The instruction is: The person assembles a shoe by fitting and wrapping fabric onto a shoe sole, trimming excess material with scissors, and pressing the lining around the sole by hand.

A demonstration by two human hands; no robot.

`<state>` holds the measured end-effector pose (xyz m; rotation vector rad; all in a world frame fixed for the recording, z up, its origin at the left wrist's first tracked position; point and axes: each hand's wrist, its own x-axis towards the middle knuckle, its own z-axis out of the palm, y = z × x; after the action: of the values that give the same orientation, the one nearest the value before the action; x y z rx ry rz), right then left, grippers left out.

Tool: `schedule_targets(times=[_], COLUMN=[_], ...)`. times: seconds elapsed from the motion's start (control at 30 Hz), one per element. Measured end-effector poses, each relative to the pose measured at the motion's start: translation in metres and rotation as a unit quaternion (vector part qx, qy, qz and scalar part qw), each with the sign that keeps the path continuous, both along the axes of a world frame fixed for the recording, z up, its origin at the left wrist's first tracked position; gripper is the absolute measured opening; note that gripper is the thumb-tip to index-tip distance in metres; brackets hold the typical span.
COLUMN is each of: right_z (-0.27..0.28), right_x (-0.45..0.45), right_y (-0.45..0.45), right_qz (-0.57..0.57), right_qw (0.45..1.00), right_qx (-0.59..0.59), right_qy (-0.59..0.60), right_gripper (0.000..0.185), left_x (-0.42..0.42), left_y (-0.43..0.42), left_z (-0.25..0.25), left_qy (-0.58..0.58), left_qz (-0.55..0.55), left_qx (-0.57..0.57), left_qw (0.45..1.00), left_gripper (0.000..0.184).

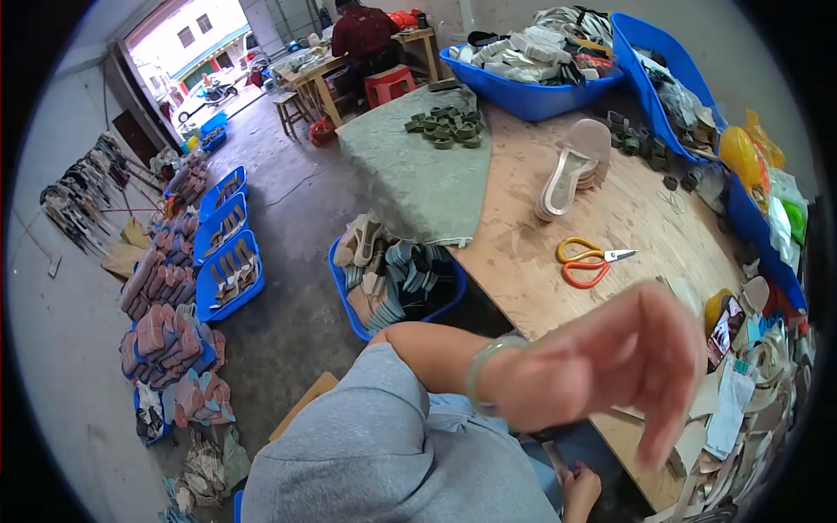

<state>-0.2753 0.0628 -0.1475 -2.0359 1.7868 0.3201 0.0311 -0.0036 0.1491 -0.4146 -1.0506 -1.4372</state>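
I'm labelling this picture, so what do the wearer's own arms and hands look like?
The left hand is bare and blurred, with a pale, greenish bangle at its wrist and a short, plain grey sleeve above. The right hand is bare too; no sleeve shows there.

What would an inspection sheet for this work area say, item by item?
Surface: wooden tabletop, partly covered by a grey-green cloth; scissors and stacked sole-shaped pieces lie on the bare wood.
Job's things: a narrow item, too unclear to identify.
Clutter: heaped blue tub at the back; phone among scraps along the right side.
Grips: left grip (bare hand) raised, blurred, nothing seen in it; right grip (bare hand) low, holding the narrow item.
Cables: one thin dark line on the floor, possibly a cord.
Surroundings: filled floor tubs; a person at a far table.
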Motion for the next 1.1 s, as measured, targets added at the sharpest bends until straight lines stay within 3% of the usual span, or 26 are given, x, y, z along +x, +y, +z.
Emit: schedule_targets(times=[0.03, 0.07, 0.1, 0.17, 0.23, 0.27, 0.4, 0.5, 0.67, 0.87, 1.0, 1.1], right_z=[0.053, 0.093, 0.134, 0.230, 0.211, 0.190, 0.133, 0.086, 0.009, 0.122, 0.177, 0.177], right_x=[0.035, 0.056, 0.068, 0.132, 0.136, 0.129, 0.117, 0.083, -0.015, 0.015, 0.041, 0.049], right_y=[-0.002, 0.013, 0.024, 0.025, 0.034, 0.031, 0.033, 0.032, 0.035, 0.026, 0.036, 0.034], right_qz=[-0.002, -0.102, -0.197, -0.361, -0.314, -0.315, -0.220, -0.143, -0.012, -0.071, -0.137, -0.175], right_qw=[1.000, 0.980, 0.922, 0.703, 0.609, 0.610, 0.777, 0.872, 0.971, 0.931, 0.888, 0.873], right_qx=[0.000, -0.011, -0.021, -0.042, -0.091, -0.091, -0.100, -0.107, -0.114, -0.127, -0.137, -0.147], right_qy=[0.001, -0.169, -0.331, -0.611, -0.723, -0.722, -0.581, -0.456, -0.209, -0.335, -0.416, -0.431], right_gripper=[0.034, 0.034, 0.034, 0.034, 0.028, 0.028, 0.025, 0.023, 0.021, 0.018, 0.017, 0.020], left_x=[-0.004, -0.008, -0.012, -0.017, -0.017, -0.015, -0.001, 0.011, 0.021, -0.002, -0.019, -0.032], left_y=[0.003, 0.006, 0.008, 0.011, 0.014, 0.016, 0.027, 0.034, 0.043, 0.037, 0.043, 0.046], left_z=[-0.001, -0.002, -0.003, -0.005, -0.006, -0.005, 0.001, 0.006, 0.011, 0.001, -0.008, -0.012], left_qy=[0.001, 0.016, 0.031, 0.064, 0.066, 0.066, 0.060, 0.055, 0.053, 0.159, 0.125, 0.101], left_qz=[-0.002, -0.027, -0.050, -0.097, -0.108, -0.116, -0.139, -0.161, -0.205, -0.243, -0.250, -0.275], left_qx=[0.000, -0.039, -0.078, -0.156, -0.146, -0.137, -0.104, -0.080, -0.039, -0.072, -0.038, -0.015], left_qw=[1.000, 0.999, 0.995, 0.981, 0.981, 0.982, 0.983, 0.982, 0.977, 0.954, 0.959, 0.956], left_gripper=[0.067, 0.072, 0.078, 0.089, 0.089, 0.088, 0.087, 0.087, 0.086, 0.096, 0.084, 0.076])
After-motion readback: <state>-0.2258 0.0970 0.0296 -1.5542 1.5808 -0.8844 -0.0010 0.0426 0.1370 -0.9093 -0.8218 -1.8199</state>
